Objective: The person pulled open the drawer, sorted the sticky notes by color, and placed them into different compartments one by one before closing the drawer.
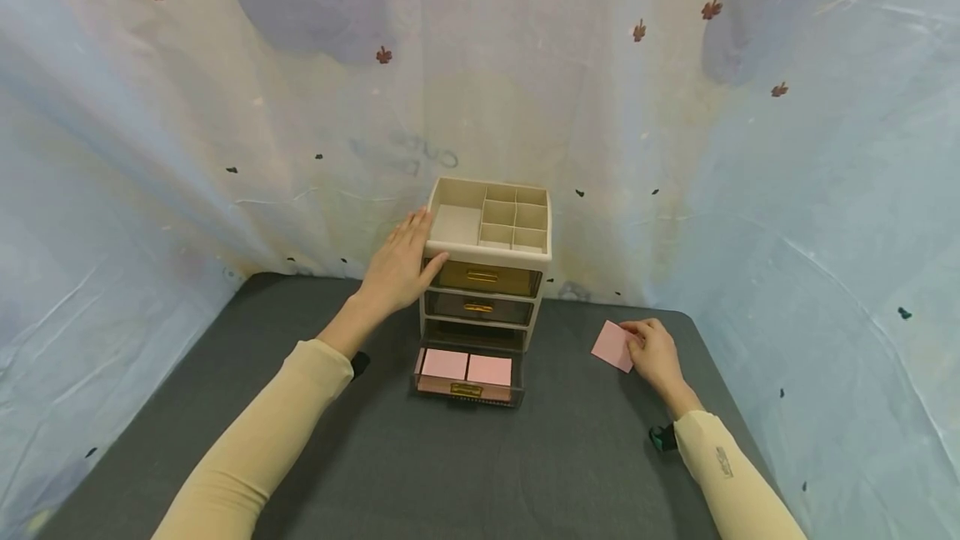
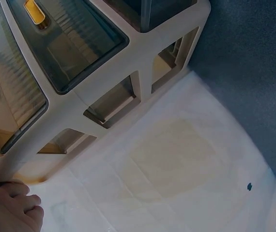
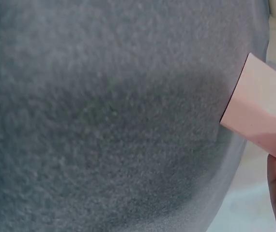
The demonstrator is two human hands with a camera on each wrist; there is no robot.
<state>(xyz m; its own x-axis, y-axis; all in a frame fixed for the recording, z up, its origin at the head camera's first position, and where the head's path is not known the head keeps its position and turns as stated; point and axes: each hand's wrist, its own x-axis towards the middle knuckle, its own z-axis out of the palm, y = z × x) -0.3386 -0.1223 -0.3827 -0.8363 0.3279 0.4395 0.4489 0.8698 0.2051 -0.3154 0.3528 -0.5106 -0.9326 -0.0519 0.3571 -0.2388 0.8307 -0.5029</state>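
A cream desktop drawer organizer [image 1: 487,253] stands at the back of the table. My left hand [image 1: 401,261] rests at its upper left edge, fingers along the side and thumb on the front. In the left wrist view, bent fingers of the left hand [image 2: 14,203] lie against the organizer's corner [image 2: 2,169]. Its bottom drawer [image 1: 517,397], a clear one, is pulled out with two pink stacks [image 1: 444,365] inside. To the right, my right hand [image 1: 656,355] pinches a square of pink sticky notes [image 1: 611,346] by one edge, seen close over the table in the right wrist view.
The dark grey table [image 1: 585,457] spreads in front of and around the organizer. Two upper drawers [image 1: 480,307] with gold handles are pushed in. Divided compartments [image 1: 514,215] top the organizer. A patterned cloth [image 1: 465,90] hangs behind and at both sides.
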